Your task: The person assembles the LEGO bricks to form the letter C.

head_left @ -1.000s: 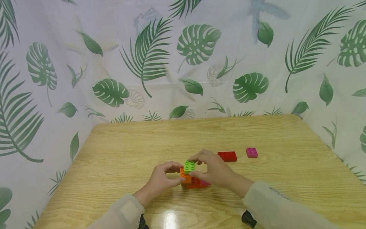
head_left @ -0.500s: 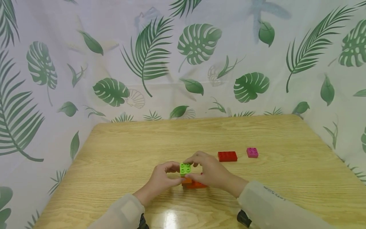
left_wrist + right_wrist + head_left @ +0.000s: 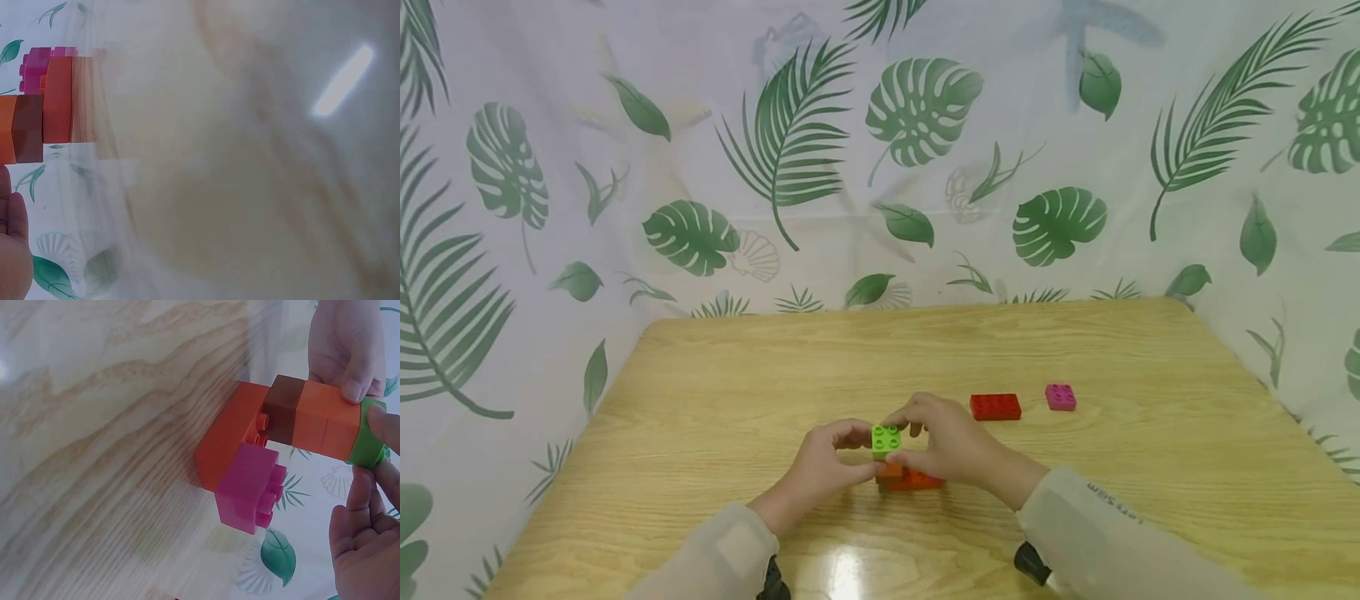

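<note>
In the head view, a light green block (image 3: pixel 886 442) sits on top of a small tower near the table's front middle. My right hand (image 3: pixel 951 442) pinches it between thumb and fingers. My left hand (image 3: pixel 823 462) holds the tower's upper part from the left, its thumb on an orange block (image 3: pixel 342 425) in the right wrist view. Beneath are another orange block (image 3: pixel 312 412) and a brown block (image 3: pixel 284 409), standing on one end of a long red-orange block (image 3: pixel 231 425). A pink block (image 3: pixel 247 487) sits at that base's other end; the right hand hides it in the head view.
Behind my right hand a red block (image 3: pixel 996 407) lies on the wooden table (image 3: pixel 737 367). To its right is a loose pink block (image 3: pixel 1061 397). A leaf-patterned cloth (image 3: pixel 820 167) hangs along the table's back and sides.
My right hand has moved left and slightly down with the green block, bringing it onto the orange block. The left hand has stayed in place. The last half second shows almost no motion.
</note>
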Motion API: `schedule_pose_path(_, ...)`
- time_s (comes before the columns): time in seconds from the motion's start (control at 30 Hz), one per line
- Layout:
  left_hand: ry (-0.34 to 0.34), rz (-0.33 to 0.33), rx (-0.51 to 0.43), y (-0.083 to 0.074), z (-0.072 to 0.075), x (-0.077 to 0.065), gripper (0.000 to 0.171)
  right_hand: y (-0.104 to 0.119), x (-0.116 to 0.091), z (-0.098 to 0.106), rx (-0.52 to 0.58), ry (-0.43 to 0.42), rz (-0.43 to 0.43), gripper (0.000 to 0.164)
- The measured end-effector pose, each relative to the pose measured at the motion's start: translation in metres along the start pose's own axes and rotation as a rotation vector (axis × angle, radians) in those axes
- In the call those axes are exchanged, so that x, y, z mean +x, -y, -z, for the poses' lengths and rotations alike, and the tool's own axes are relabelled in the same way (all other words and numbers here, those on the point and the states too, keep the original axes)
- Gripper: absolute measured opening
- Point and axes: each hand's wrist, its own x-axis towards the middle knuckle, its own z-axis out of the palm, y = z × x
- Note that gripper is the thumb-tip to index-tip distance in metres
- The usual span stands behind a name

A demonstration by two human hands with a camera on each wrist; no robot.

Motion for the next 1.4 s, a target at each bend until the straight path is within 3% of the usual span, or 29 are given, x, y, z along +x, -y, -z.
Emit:
schedule_pose_path(0.37, -0.018, -0.091, -0.025, -0.003, -0.001, 0.0, 0.031, -0.002, -0.001, -0.001, -0.016, -0.018, -0.006, 0.035)
schedule_pose_path(0.6, -0.037, -0.101, -0.068, -0.032, 0.002, -0.005, 0.028, -0.003, -0.002, -0.001, -0.005, -0.037, -0.022, 0.038)
schedule_pose_path(0.8, -0.047, -0.109, -0.09, -0.022, 0.001, -0.003, 0.027, -0.005, -0.004, -0.003, 0.022, -0.036, -0.036, 0.039)
schedule_pose_path(0.93, -0.05, -0.075, -0.088, -0.032, 0.002, -0.006, 0.026, -0.008, -0.006, -0.007, 0.058, -0.052, -0.016, 0.039)
schedule_pose_path(1.17, -0.042, -0.017, -0.099, -0.004, -0.001, 0.0, 0.029, -0.018, -0.012, -0.015, 0.099, -0.12, 0.08, 0.046)
schedule_pose_path(1.4, -0.04, -0.033, -0.105, -0.001, 0.0, 0.001, 0.029, -0.036, -0.022, -0.011, 0.116, -0.17, 0.114, 0.046)
